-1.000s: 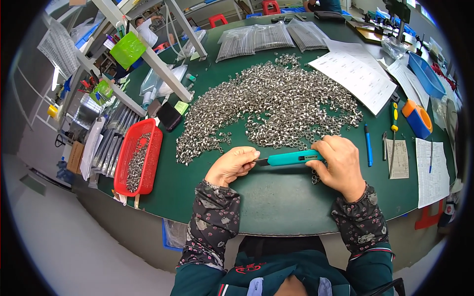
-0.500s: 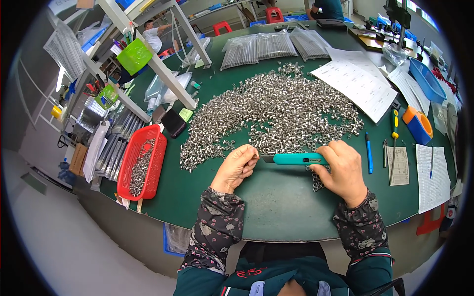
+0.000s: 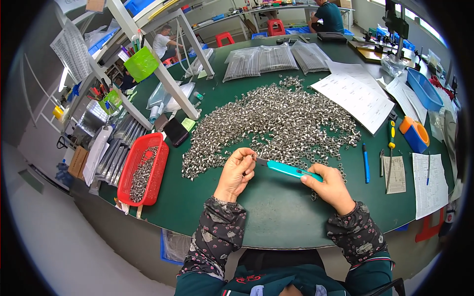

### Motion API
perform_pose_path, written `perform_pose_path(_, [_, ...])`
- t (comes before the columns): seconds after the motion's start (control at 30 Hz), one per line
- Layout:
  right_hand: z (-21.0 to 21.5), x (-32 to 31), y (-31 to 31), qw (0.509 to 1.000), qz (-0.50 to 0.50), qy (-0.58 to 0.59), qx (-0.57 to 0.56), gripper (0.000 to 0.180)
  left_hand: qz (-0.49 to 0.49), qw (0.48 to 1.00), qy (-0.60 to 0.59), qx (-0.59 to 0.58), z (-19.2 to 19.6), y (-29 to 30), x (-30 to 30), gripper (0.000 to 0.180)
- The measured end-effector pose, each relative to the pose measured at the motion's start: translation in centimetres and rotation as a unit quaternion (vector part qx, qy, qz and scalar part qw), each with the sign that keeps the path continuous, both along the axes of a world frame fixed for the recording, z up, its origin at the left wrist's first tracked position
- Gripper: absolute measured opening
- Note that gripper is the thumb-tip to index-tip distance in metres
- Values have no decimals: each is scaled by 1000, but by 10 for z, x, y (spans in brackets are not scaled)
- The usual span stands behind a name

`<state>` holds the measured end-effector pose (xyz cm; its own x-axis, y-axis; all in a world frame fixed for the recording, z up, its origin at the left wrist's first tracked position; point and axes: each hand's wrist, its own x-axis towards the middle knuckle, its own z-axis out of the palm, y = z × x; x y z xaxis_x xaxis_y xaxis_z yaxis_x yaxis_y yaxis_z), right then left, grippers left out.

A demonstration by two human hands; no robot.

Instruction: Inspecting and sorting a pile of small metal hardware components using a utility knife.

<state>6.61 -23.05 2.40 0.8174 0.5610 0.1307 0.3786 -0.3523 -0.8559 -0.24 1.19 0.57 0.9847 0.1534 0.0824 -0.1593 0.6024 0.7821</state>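
In the head view, the right hand (image 3: 330, 187) is wrapped around the rear of a slim teal plastic utility knife (image 3: 289, 170), which slants up and to the left just above the dark green counter (image 3: 276, 217). The knife's short metal tip meets the fingertips of the left hand (image 3: 237, 172), whose fingers are curled and pinched together there; whether a small part sits between them is too small to tell. Both hands hover at the near edge of a broad heap of small silvery metal rings (image 3: 281, 123) spread over the middle of the counter, with a few loose rings lying just beside the right hand. To the left, near the counter's edge, stands a red plastic mesh basket (image 3: 129, 170) holding more of the silvery pieces. To the right of the heap lie a blue pen (image 3: 366, 163) and a yellow-handled screwdriver (image 3: 391, 143), well apart from the hands, and farther right an orange and blue tape dispenser (image 3: 414, 134). White printed sheets (image 3: 355, 93) lie beyond the heap.
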Motion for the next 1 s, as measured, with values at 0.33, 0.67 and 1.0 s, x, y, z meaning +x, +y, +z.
perform_pose_path(0.33, [2, 4, -3, 988, 61, 141, -9, 34, 10, 998, -10, 61, -3, -1, -2, 13])
perform_pose_path(0.67, [10, 0, -2, 996, -19, -49, -73, 32, 2, 998, 10, 68, -3, 1, -2, 12])
perform_pose_path(1.0, [7, -1, -1, 971, -43, -235, -22, 25, -8, 997, 42, 66, -1, 2, -1, 13])
